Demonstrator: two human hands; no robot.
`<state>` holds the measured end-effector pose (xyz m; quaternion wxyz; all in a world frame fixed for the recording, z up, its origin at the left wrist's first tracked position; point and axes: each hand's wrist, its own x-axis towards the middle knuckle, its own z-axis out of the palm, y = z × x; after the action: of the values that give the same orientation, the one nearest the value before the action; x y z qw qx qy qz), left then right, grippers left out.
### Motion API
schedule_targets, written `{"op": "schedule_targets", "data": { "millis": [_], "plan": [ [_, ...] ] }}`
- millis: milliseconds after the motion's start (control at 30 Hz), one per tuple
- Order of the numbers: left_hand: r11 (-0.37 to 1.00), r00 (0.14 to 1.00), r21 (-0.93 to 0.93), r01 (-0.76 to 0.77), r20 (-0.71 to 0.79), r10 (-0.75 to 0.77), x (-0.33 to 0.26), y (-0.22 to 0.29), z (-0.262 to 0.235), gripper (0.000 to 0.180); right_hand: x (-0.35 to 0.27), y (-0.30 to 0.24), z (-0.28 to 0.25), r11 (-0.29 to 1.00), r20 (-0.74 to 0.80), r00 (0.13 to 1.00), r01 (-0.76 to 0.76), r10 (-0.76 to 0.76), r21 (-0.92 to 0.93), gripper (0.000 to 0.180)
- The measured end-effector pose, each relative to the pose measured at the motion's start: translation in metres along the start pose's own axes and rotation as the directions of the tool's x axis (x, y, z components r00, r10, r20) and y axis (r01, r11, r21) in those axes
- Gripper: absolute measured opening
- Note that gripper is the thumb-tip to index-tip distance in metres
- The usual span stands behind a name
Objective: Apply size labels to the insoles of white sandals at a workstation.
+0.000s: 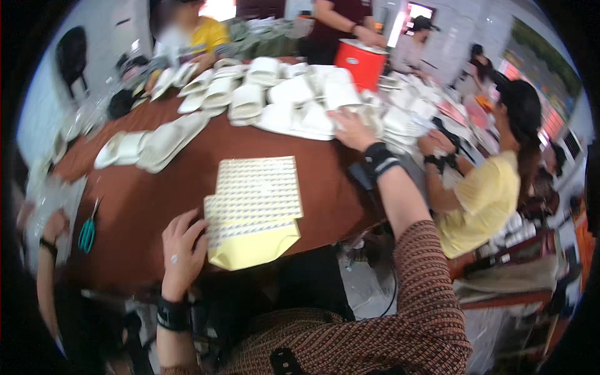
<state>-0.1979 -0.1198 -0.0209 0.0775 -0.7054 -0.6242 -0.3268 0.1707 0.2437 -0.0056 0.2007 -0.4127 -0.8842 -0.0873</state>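
My left hand [183, 253] rests at the table's near side, fingers apart and slightly curled. Its fingertips are at the left edge of yellow sticker sheets [253, 247], which overlap and carry rows of small labels. A small pale spot shows on the back of this hand. My right hand [353, 129] reaches far forward with fingers stretched out, at the near edge of a heap of white slippers [294, 94]. It seems to touch a slipper there, though blur hides the exact contact. Both my wrists wear black bands.
A pair of white slippers [150, 145] lies apart at left, with teal-handled scissors [89, 232] nearer me. A red bucket [360, 64] stands behind the heap, a person's hand on its rim. Co-workers sit around; one in yellow [484, 200] is close on my right. Another person's hand [55, 226] is at far left.
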Motion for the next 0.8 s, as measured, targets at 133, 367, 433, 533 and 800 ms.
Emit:
{"op": "schedule_targets", "data": {
  "millis": [133, 367, 433, 533, 800],
  "plan": [
    [0.999, 1.0, -0.025, 0.02, 0.021, -0.02, 0.005, 0.001, 0.003, 0.025, -0.007, 0.005, -0.012, 0.996, -0.006, 1.0, -0.028, 0.028, 0.086, 0.053],
    [0.999, 0.999, -0.029, 0.031, -0.017, -0.032, -0.009, -0.009, -0.005, 0.024, -0.001, -0.014, -0.005, 0.998, -0.004, 0.999, -0.046, 0.046, 0.04, 0.059],
    [0.999, 0.999, -0.03, 0.036, -0.021, -0.036, -0.01, -0.01, -0.006, 0.025, -0.004, -0.017, -0.004, 0.998, -0.016, 0.999, -0.043, 0.043, 0.043, 0.061],
    [0.993, 0.999, -0.107, 0.039, 0.031, -0.035, -0.003, -0.009, -0.011, 0.028, -0.015, -0.014, -0.01, 0.994, 0.002, 0.995, -0.102, 0.102, 0.039, 0.059],
    [0.781, 0.914, -0.499, 0.376, 0.06, -0.402, 0.035, -0.037, -0.052, 0.042, -0.021, -0.032, -0.023, 0.999, -0.243, 0.97, 0.02, -0.012, 0.028, 0.054]
  ]
}}
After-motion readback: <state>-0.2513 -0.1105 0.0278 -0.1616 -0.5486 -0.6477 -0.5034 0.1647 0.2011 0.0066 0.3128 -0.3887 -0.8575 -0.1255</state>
